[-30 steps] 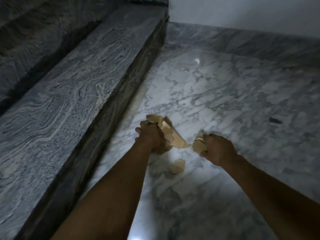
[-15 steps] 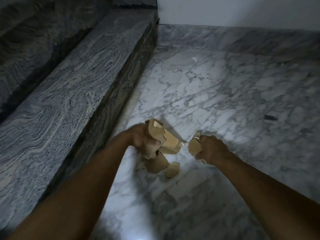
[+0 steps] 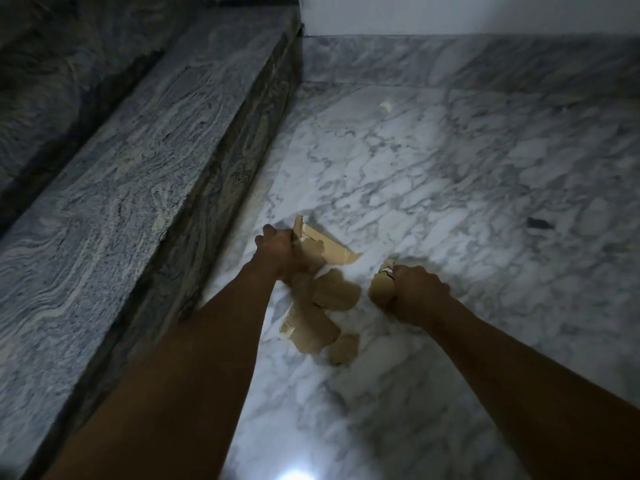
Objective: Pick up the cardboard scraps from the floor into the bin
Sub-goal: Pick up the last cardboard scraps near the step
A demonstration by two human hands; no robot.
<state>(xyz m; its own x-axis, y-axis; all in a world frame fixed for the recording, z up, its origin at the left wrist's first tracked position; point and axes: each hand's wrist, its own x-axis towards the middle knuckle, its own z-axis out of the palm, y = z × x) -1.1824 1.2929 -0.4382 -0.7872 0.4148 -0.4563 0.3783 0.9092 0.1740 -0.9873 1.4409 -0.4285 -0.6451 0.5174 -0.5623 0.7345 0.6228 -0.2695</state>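
Far left, stone step [image 3: 138,174]: I see it running along the marble floor [image 3: 450,174], up to the back wall.
Left hand [image 3: 278,252]: just right of the step, fingers curled tight round a folded cardboard piece [image 3: 329,249].
Loose scraps [image 3: 315,327]: tan pieces clustered on the floor near the step's foot, under my left wrist, some overlapping.
Right hand [image 3: 417,294]: farther from the step, fisted round a small scrap [image 3: 379,291].

A dim indoor stair landing: polished white marble floor [image 3: 433,174], grey granite step [image 3: 145,140], plain wall [image 3: 467,12].
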